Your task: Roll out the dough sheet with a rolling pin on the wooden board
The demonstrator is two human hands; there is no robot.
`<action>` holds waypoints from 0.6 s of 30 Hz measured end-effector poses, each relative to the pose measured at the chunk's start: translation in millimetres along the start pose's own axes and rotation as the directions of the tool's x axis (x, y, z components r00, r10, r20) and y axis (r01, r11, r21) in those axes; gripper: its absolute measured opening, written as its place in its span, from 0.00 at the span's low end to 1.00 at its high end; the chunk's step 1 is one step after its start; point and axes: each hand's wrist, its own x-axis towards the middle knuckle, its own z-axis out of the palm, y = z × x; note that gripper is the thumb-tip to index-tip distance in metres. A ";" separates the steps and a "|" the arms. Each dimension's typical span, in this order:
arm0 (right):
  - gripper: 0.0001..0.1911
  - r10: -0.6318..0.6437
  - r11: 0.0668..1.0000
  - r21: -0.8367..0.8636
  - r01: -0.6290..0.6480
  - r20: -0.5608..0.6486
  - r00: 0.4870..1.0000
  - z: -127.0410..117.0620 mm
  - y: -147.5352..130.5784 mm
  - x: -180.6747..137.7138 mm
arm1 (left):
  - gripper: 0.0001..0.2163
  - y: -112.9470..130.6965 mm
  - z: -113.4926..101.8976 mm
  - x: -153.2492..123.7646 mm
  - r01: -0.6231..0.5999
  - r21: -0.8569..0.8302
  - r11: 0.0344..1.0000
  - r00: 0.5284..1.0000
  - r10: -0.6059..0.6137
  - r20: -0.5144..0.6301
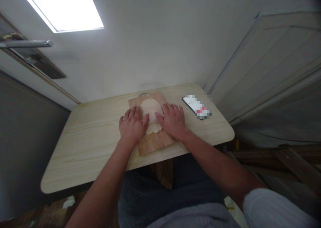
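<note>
A thin, pale, round sheet (151, 108) that looks like rolled dough lies on a wooden cutting board (152, 144), its near edge wavy. On its left side rests my left hand (132, 124), palm down, fingers spread and pointing away from me, thumb at the sheet's edge. My right hand (173, 120) lies the same way on the right side, its thumb over the sheet. Neither hand is closed around anything. Parts of the sheet's sides and the board are hidden under my hands.
The board sits on a light wood-grain table (87, 141) with rounded corners. To the right of my right hand lies a phone (194, 104), its screen partly blurred. A white wall or door stands behind the table, and a metal door handle (27, 44) is at the left.
</note>
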 end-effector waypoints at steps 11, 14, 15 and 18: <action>0.29 -0.014 1.000 0.022 0.014 -0.006 1.000 -0.2 1.6 -10.7 | 0.27 2.3 -2.8 -10.6 -0.009 -0.022 1.000 1.000 0.009 0.006; 0.29 -0.016 0.999 0.035 0.016 -0.012 1.000 0.2 1.8 -13.8 | 0.27 3.9 -4.6 -13.3 -0.011 -0.022 1.000 1.000 0.011 0.005; 0.29 -0.016 0.999 0.039 0.017 -0.013 1.000 0.4 1.9 -14.8 | 0.27 4.4 -5.3 -14.1 -0.012 -0.022 1.000 1.000 0.012 0.005; 0.30 -0.013 0.999 0.050 0.014 -0.015 1.000 1.3 2.2 -17.6 | 0.27 5.6 -6.7 -16.7 -0.009 -0.019 1.000 1.000 0.009 0.011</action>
